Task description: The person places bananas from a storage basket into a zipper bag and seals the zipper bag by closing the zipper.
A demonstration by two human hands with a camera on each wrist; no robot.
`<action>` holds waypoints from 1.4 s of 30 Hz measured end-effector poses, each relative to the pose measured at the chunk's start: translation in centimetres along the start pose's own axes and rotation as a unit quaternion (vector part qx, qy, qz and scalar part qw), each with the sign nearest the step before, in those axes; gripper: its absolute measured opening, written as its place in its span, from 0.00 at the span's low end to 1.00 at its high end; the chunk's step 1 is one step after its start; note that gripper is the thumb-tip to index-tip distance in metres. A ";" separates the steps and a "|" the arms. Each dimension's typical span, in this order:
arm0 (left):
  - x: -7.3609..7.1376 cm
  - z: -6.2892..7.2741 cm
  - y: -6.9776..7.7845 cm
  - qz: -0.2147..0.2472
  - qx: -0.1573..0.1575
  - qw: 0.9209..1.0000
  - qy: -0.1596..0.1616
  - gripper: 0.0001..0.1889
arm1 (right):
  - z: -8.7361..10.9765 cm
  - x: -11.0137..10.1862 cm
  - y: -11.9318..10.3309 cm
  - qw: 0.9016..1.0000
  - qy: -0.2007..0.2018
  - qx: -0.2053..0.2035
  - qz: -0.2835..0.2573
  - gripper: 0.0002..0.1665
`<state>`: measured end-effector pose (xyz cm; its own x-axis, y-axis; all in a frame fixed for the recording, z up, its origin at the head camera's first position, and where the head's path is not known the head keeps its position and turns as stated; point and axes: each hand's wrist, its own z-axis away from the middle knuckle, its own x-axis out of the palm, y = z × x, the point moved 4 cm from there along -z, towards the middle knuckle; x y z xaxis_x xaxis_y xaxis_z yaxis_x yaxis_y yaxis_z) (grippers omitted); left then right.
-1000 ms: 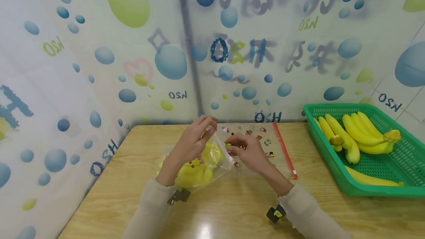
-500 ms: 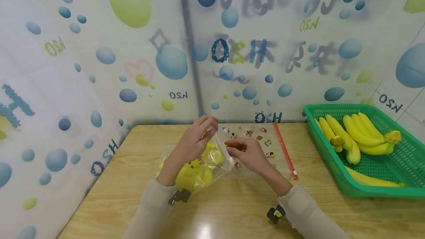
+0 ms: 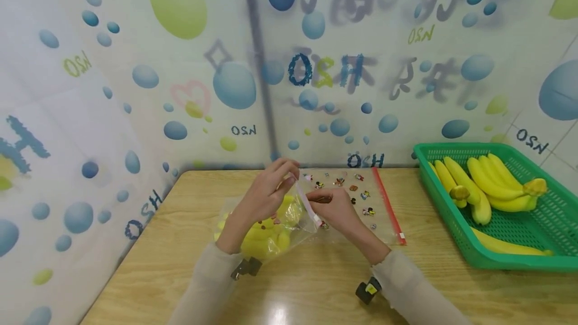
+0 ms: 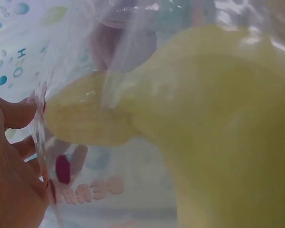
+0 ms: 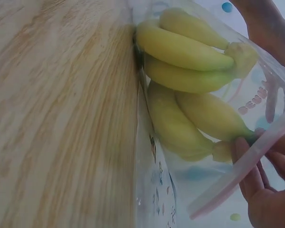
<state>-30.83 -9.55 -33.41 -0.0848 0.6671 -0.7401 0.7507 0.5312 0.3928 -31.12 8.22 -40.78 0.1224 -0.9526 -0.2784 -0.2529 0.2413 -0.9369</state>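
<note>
A clear zip bag [image 3: 295,234] lies tilted on the table with bunches of bananas [image 3: 266,239] inside. My left hand [image 3: 264,189] pinches the bag near its mouth; in the left wrist view, the left thumb and fingers [image 4: 16,114] grip the film beside a blurred banana [image 4: 88,111]. My right hand [image 3: 338,212] reaches into the mouth past the pale zip strip [image 5: 244,173]. In the right wrist view, its fingers [image 5: 247,178] pinch the end of the lower banana bunch [image 5: 175,114]. Another bunch [image 5: 190,50] sits above it.
A second clear bag [image 3: 368,224] with cartoon prints and a red zip strip [image 3: 390,207] lies flat behind the right hand. At the right stands a green basket [image 3: 471,260] holding more bananas [image 3: 492,179]. A patterned curtain [image 3: 316,129] borders the table's back.
My right hand has moved slightly left, its fingers going deeper into the bag's mouth with the greenish banana end. The left hand keeps its grip on the bag.
</note>
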 end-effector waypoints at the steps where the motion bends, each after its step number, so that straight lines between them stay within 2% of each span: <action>1: 0.0 -0.1 0.0 0.000 0.002 1.000 0.001 0.07 | -0.2 0.1 0.0 1.000 0.008 0.004 0.002 0.08; 6: 0.1 -0.3 0.2 0.000 0.012 1.000 0.007 0.07 | -0.8 0.6 -0.1 1.000 0.023 -0.003 -0.006 0.07; 11: 0.0 -0.2 0.2 0.002 0.013 1.000 0.012 0.07 | -0.9 0.8 -0.1 1.000 0.018 0.010 -0.008 0.06; 15: -0.1 -0.1 0.2 0.001 0.009 1.000 0.009 0.07 | -0.9 0.5 -0.2 0.999 -0.034 -0.013 0.014 0.08; 18: -0.2 0.0 0.2 0.002 0.006 1.000 0.008 0.07 | -0.8 0.1 -0.4 0.994 -0.090 -0.044 0.046 0.11; 20: -0.2 0.1 0.2 0.001 0.004 1.000 0.008 0.07 | -0.7 -0.4 -0.6 0.990 -0.112 -0.052 0.068 0.15; 24: -0.2 0.1 0.0 -0.002 0.005 1.000 0.007 0.07 | -0.5 -1.8 -1.2 0.987 -0.124 -0.036 0.097 0.20; 29: -0.1 0.1 0.1 -0.003 0.006 1.000 0.007 0.06 | -0.1 -4.3 -2.2 0.986 -0.124 -0.031 0.111 0.21; 33: -0.1 0.2 0.1 0.001 0.006 1.000 0.008 0.07 | 0.7 -6.4 -2.9 0.985 -0.109 -0.044 0.128 0.21; 38: -0.2 0.2 0.1 0.002 0.008 1.000 0.012 0.07 | 2.1 -9.4 -3.6 0.980 -0.095 -0.080 0.158 0.20; 42: -0.3 0.2 0.1 0.001 0.008 1.000 0.012 0.07 | 3.8 -12.3 -4.0 0.975 -0.070 -0.083 0.195 0.20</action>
<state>-30.65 -9.79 -33.31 -0.0990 0.6804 -0.7261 0.7615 0.5215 0.3849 -27.98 19.63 -34.40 0.1133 -0.7567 -0.6438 -0.4562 0.5360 -0.7103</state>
